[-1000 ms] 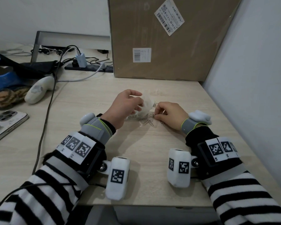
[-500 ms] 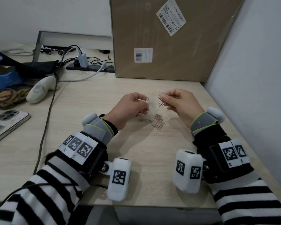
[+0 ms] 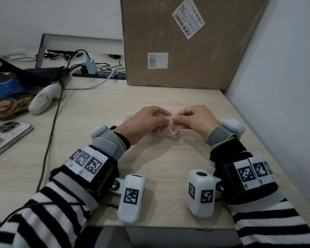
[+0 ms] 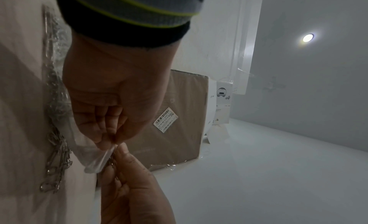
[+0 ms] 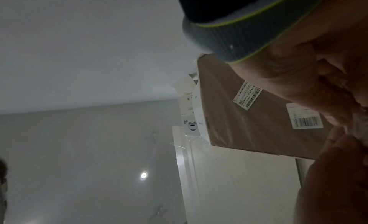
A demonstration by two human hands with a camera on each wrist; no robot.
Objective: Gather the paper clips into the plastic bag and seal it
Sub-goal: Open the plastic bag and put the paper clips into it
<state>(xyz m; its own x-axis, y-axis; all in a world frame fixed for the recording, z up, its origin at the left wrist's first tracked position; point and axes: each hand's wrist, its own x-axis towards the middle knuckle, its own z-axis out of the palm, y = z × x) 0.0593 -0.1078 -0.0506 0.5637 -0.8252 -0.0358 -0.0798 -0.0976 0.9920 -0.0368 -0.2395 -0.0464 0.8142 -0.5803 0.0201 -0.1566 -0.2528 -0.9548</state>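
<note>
My left hand (image 3: 166,121) pinches the rim of a small clear plastic bag (image 3: 173,129) a little above the desk. My right hand (image 3: 175,119) meets it from the right and pinches a few paper clips (image 3: 170,112) at the bag's mouth. In the left wrist view the left hand (image 4: 108,142) holds the bag (image 4: 97,159), and the right fingers (image 4: 127,167) press clips (image 4: 111,162) against its opening. A loose pile of paper clips (image 3: 174,138) lies on the desk just below the hands, and shows as clips on the desk (image 4: 57,156) in that view too.
A large cardboard box (image 3: 183,42) stands behind the hands and a white wall (image 3: 279,86) closes the right side. At the left lie a phone (image 3: 5,135), a white controller (image 3: 45,98), a cable (image 3: 52,126) and a power strip (image 3: 98,75).
My right hand has lifted a few clips off the pile and carried them left to the bag's mouth. The left hand has raised the bag slightly.
</note>
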